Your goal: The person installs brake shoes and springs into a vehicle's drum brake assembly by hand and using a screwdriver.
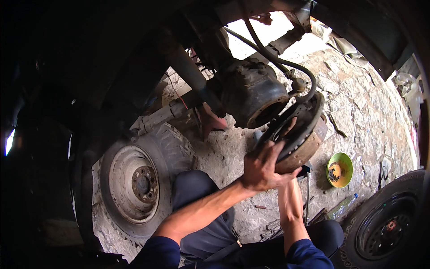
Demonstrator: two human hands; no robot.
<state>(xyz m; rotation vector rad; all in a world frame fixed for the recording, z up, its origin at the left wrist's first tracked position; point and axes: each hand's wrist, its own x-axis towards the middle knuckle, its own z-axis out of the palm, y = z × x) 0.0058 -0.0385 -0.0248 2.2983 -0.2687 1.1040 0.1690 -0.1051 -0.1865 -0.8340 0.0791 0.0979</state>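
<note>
A round, rusty brake drum (299,154) with a dark inner ring is tilted below the axle. My left hand (264,168) grips its near left side, the fingers reaching up over the rim and the thumb along the underside. My right forearm (292,204) rises beneath the drum; the right hand is mostly hidden behind it and the left hand, so its fingers do not show. Just above and to the left is the open, round end of the axle housing (257,96). A black hose (309,74) loops down beside the drum.
To the left stands a wheel with a pale rim (132,184); another wheel with a black rim (387,228) lies at lower right. A green bowl (342,159), a plastic bottle (344,206) and scattered tools are on the rough stone floor (354,103). Dark vehicle bodywork hangs overhead.
</note>
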